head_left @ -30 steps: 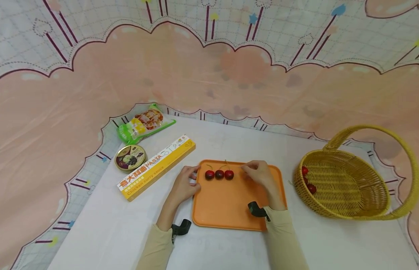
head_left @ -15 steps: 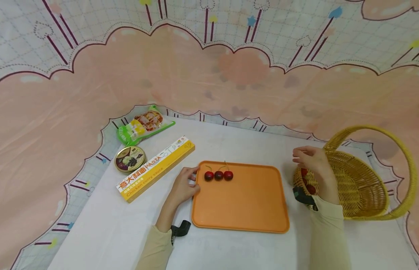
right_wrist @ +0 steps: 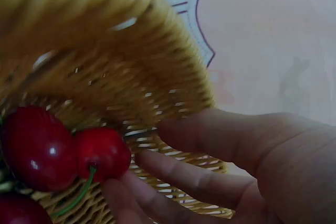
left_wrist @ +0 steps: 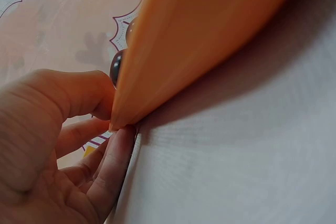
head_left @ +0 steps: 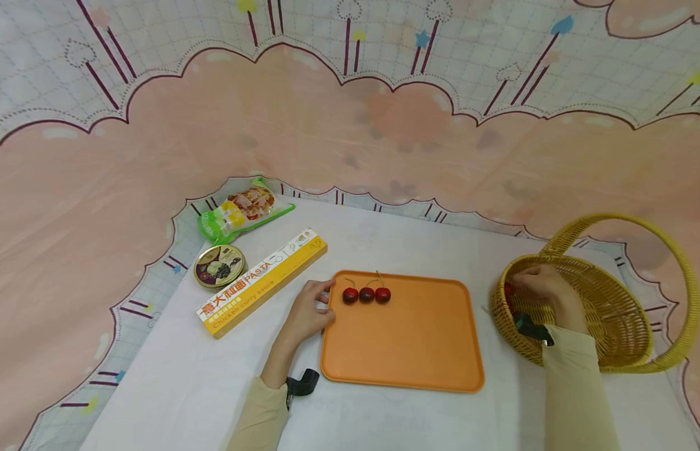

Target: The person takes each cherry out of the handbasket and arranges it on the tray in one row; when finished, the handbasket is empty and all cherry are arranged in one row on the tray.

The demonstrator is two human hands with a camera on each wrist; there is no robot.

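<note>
left hand (head_left: 309,311) pinches the flat orange tray (head_left: 403,335), right hand (head_left: 546,287) looks loose-fingered, so nip that round red cherry (right_wrist: 107,150) gently

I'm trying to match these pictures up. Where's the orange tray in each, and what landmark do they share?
Head view: the orange tray lies flat, a little below and right of the picture's middle.
Left wrist view: the tray slants from the left hand toward the top right.
Right wrist view: not in it; the basket shows instead.
Shared landmark: the pink backdrop, in all three.
</note>
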